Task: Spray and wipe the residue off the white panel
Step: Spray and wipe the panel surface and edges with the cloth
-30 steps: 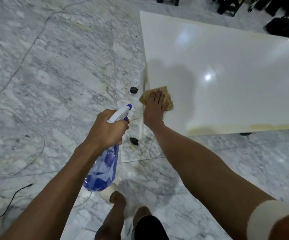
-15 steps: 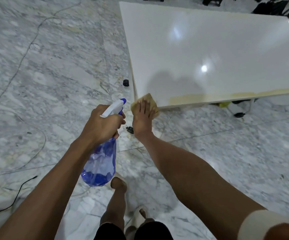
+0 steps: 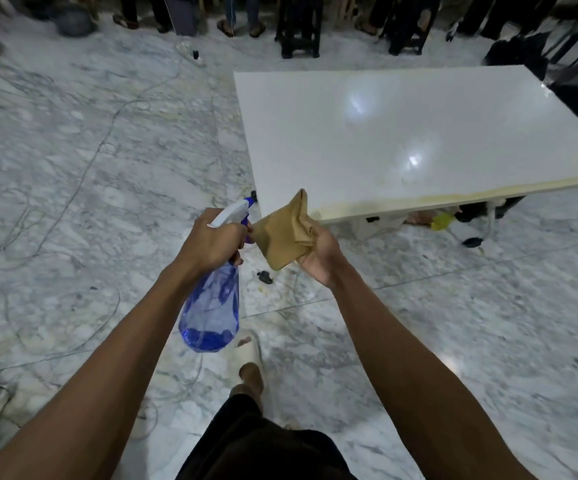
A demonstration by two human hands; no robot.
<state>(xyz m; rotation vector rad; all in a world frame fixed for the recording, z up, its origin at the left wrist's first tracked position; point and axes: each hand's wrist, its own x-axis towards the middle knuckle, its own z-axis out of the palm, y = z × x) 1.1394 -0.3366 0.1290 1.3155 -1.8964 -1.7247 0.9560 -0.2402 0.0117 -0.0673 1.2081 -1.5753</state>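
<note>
Left hand [image 3: 211, 240] grips blue spray bottle [image 3: 211, 306]; right hand [image 3: 318, 252] clutches tan cloth [image 3: 284, 233], off white panel [image 3: 402, 133].

Glossy white panel [image 3: 402, 133] lies flat, near edge yellowed, perhaps residue.

The light is dim and cool. Two bright glare spots from lamps above sit on the glossy white panel [image 3: 419, 133], and a small one on the marble floor [image 3: 450, 363]. Shadows are soft and weak. The top edge, with the dark legs and stools [image 3: 299, 26], is blurred, and the wide lens bends the corners. The arms are fairly sharp.
</note>
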